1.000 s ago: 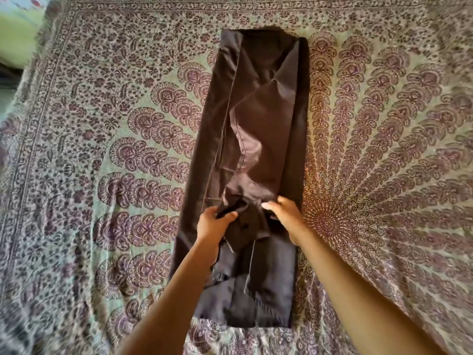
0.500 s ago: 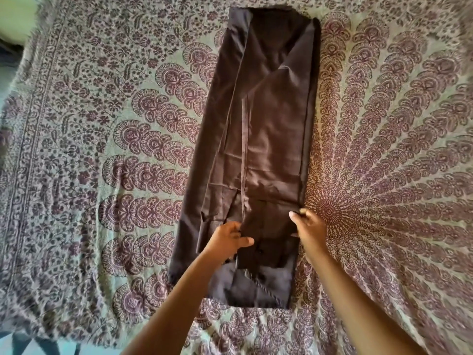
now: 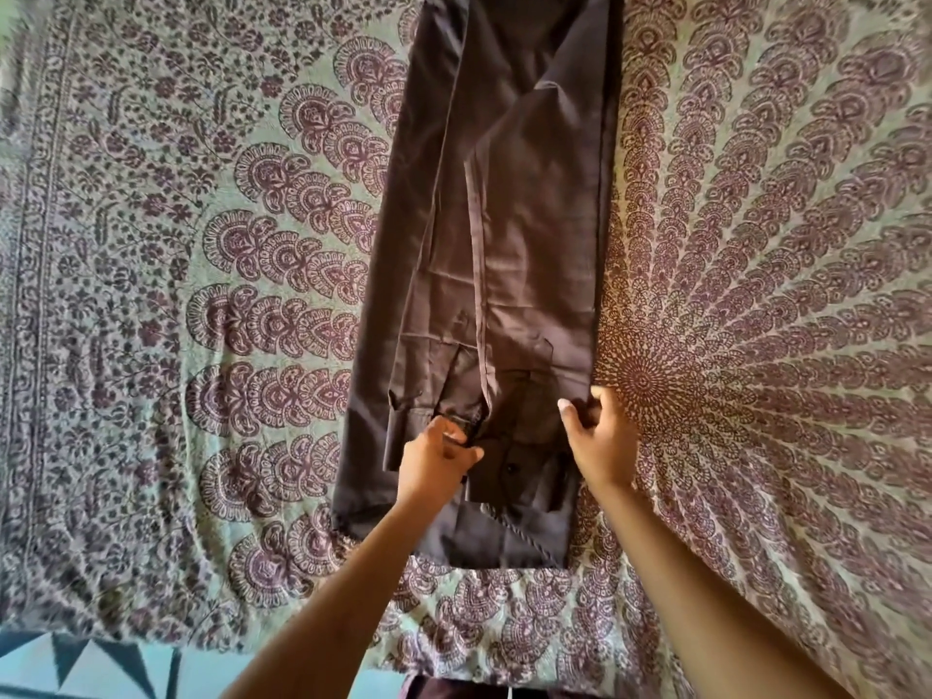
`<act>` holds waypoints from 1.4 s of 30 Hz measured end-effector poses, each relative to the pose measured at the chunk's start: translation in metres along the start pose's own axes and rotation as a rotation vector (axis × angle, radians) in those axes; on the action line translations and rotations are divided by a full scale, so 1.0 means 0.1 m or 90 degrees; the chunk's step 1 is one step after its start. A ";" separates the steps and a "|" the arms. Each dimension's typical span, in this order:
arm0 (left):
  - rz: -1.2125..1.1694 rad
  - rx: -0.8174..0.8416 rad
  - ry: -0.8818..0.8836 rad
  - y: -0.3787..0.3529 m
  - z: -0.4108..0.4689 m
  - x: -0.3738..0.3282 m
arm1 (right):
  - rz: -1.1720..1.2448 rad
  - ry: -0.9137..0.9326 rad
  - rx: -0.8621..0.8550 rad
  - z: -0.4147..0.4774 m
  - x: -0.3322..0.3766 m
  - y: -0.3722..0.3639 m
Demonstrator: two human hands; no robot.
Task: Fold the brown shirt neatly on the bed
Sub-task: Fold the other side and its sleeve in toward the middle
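head view, looking down: the brown shirt (image 3: 509, 274) lies on the bed as one long narrow strip, its sides folded in lengthwise so that seams and a raised placket run down its middle like ridges. the cloth is smooth, slightly shiny, dark chocolate, with soft creases across it; the far end runs out past the top edge, the near end stops square a little short of the bed's near edge. a small dark button shows on the shirt between the two hands.

the left hand (image 3: 436, 464) sits on the shirt's lower middle, fingers curled tight, pinching a bunched bit of cloth beside the placket. the right hand (image 3: 602, 441) is at the shirt's right edge, level with the left, fingers bent around the folded edge and gripping it, thumb on top. both bare forearms reach in from below the shirt.

under and all around the shirt spreads the bedcover (image 3: 212, 345), thin printed cotton, pale green with maroon paisley fans; right of the shirt the print radiates from a round medallion. below the shirt, past the bedcover's edge, a teal floor (image 3: 91, 668) with dark triangles shows.
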State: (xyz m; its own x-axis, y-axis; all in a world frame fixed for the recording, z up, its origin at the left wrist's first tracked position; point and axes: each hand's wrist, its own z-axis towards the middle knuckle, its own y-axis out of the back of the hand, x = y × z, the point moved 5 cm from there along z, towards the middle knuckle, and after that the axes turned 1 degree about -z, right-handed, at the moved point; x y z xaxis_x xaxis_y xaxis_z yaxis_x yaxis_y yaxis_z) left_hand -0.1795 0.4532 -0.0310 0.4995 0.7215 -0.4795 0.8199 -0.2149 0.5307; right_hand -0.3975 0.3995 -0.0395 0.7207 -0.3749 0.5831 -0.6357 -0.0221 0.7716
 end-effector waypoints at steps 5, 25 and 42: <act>0.252 0.083 0.014 0.01 0.02 -0.05 | -0.064 0.066 0.028 -0.04 0.02 0.05; 0.160 -0.247 -0.442 0.97 2.13 -2.93 | 0.094 0.136 -0.052 3.27 1.78 0.26; 0.371 -0.295 -0.595 0.64 2.87 -2.63 | 0.303 0.067 0.027 4.73 2.24 -0.33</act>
State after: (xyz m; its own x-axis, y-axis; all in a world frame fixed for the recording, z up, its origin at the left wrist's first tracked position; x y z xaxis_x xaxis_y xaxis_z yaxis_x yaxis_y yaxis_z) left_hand -0.1777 0.0609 -0.0720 0.9305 -0.2058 -0.3032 0.3186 0.0458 0.9468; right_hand -0.3458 -0.1218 -0.0549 0.3699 -0.2572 0.8928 -0.9105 0.0911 0.4035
